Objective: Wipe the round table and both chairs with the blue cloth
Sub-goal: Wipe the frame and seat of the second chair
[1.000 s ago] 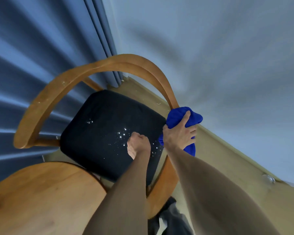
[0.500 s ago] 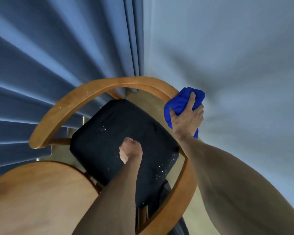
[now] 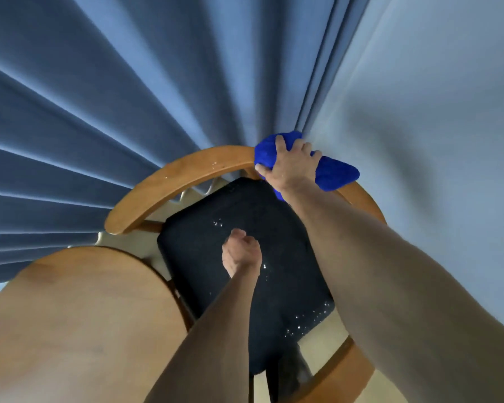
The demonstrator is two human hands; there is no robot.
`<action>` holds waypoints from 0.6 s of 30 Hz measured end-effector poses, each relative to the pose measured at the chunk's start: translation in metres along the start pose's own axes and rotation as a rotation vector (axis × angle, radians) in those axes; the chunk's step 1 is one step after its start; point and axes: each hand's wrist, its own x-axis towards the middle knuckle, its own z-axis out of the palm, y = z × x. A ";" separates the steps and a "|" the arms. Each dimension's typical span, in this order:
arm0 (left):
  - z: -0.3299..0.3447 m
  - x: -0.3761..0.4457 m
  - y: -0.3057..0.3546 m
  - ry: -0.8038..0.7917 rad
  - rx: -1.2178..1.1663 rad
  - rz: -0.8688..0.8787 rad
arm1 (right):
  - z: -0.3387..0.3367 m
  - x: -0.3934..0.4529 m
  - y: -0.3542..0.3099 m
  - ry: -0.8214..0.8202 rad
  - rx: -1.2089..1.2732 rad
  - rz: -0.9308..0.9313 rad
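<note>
A wooden chair with a curved backrest rail (image 3: 186,173) and a black padded seat (image 3: 245,216) stands below me. My right hand (image 3: 291,167) grips the bunched blue cloth (image 3: 332,173) and presses it on the top of the rail at its far right bend. My left hand (image 3: 240,253) is a closed fist resting on the middle of the seat, holding nothing that I can see. White specks lie scattered on the seat and a few on the rail. The round wooden table (image 3: 70,315) fills the lower left, its edge close to the seat.
Pleated blue curtains (image 3: 114,97) hang right behind the chair on the left. A plain pale wall (image 3: 434,112) rises on the right, close to the cloth. Pale floor (image 3: 390,385) shows under the chair at the lower right.
My right hand has slid the cloth along the rail, from the right armrest up toward the top of the backrest. The view has swung left. My left fist stays on the seat.
</note>
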 end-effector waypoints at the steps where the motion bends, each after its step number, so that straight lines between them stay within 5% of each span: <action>1: -0.005 0.010 -0.007 0.018 -0.015 -0.021 | 0.006 0.003 -0.012 0.017 0.014 -0.029; 10: -0.030 0.057 -0.079 0.076 -0.127 -0.233 | 0.038 0.002 -0.107 0.345 0.108 -0.183; 18: -0.047 0.052 -0.116 0.053 -0.229 -0.360 | 0.057 -0.046 -0.247 0.265 0.042 -0.619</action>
